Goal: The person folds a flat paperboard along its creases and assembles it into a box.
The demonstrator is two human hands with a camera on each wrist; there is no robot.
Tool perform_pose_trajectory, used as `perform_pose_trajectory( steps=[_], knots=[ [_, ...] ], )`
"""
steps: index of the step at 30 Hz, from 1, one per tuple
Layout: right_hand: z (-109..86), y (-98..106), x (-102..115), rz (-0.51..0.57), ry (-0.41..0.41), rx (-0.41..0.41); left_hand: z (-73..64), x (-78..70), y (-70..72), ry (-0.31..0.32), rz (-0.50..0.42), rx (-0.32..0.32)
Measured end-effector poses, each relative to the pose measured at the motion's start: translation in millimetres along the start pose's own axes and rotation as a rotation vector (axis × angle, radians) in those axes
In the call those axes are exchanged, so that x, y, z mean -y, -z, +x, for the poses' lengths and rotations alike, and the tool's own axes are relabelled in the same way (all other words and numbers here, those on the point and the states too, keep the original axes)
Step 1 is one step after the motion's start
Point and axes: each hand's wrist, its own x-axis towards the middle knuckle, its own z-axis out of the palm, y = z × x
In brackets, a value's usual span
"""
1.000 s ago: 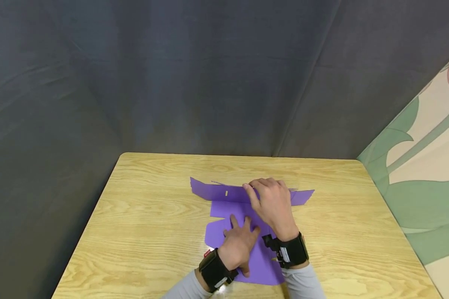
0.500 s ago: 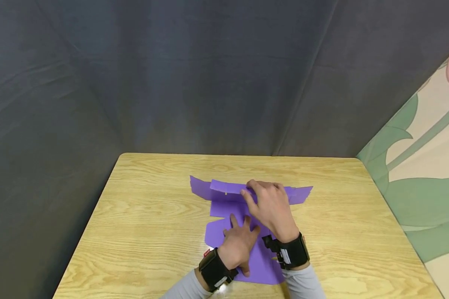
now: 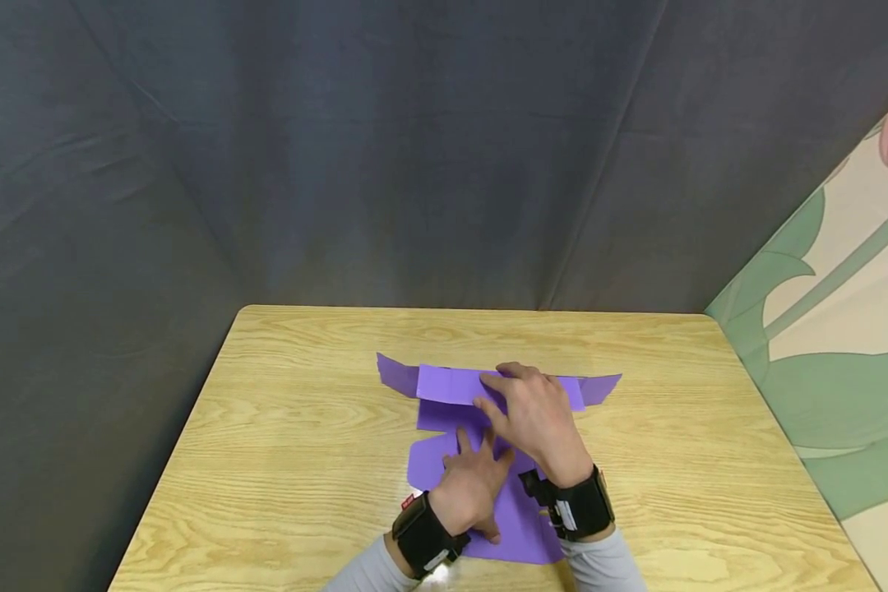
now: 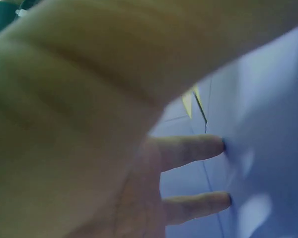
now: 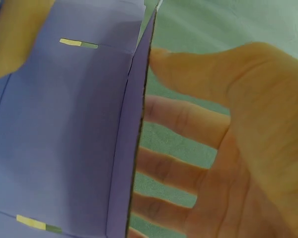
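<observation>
A purple cardboard box blank point(image 3: 518, 526) lies on the table, partly covered by both hands. My left hand point(image 3: 468, 492) rests on its middle panel with fingers spread. In the left wrist view, two fingers point(image 4: 193, 151) of that hand extend over the cardboard. At the far side, a long flap point(image 3: 447, 385) is folded over toward me. My right hand point(image 3: 542, 418) presses on this flap, fingers extended. In the right wrist view, the thumb and fingers lie along the flap's outer side, and its edge point(image 5: 139, 129) hides the fingertips.
Two side tabs, a left one point(image 3: 397, 375) and a right one point(image 3: 601, 389), stick out beyond the folded flap. A small red tag point(image 3: 409, 501) shows beside the left wrist. The wooden table point(image 3: 289, 460) ends at a dark curtain point(image 3: 414, 164).
The far flap has tipped over toward me, so its broad face now shows. My right hand has come slightly nearer with it, while my left hand has stayed in place.
</observation>
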Motion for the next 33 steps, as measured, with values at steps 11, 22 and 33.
perform_pose_trajectory(
  steps=[11, 22, 33],
  knots=[
    [1.2, 2.2, 4.5, -0.025, -0.014, -0.024, -26.4, 96.5, 55.8, -0.149, -0.382, -0.384],
    [-0.7, 0.2, 4.6, -0.026, -0.017, -0.016, -10.6, 126.3, 41.8, -0.088, -0.514, -0.526],
    [-1.1, -0.3, 3.5, -0.032, -0.018, -0.026, -7.9, 127.1, 41.1, -0.072, -0.539, -0.473]
  ],
)
